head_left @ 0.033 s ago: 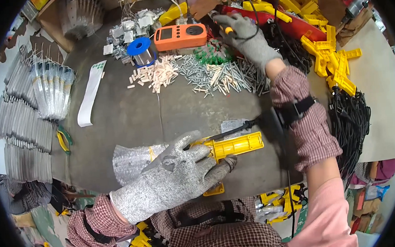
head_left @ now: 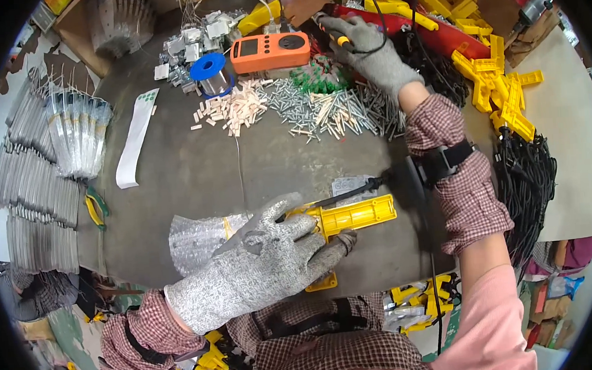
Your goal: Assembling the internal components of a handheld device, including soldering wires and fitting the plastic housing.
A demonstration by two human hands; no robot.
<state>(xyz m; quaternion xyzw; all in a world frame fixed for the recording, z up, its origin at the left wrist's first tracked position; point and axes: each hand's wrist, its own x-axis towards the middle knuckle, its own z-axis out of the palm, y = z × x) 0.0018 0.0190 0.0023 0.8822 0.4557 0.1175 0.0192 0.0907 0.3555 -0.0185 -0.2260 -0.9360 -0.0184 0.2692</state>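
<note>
My gloved left hand [head_left: 266,254] lies over a yellow plastic housing half [head_left: 355,215], its fingers bent onto it and holding it to the table. A black cord [head_left: 351,194] runs from beside my thumb toward the right; the housing's left part is hidden under the glove. At the back right, my gloved right hand [head_left: 369,48] is closed around a soldering iron [head_left: 343,43] with a black and orange handle, beside a red tray [head_left: 446,33]. A clear bubble-wrap bag [head_left: 194,242] sits left of my left hand, partly covered by it.
Beyond stand an orange control unit [head_left: 271,52] and a blue solder spool [head_left: 209,71]. Heaps of screws [head_left: 298,107] and pale pegs [head_left: 234,111] lie before them. Green-handled pliers [head_left: 96,207] lie left; black cables [head_left: 523,184] and yellow housings [head_left: 500,91] fill the right.
</note>
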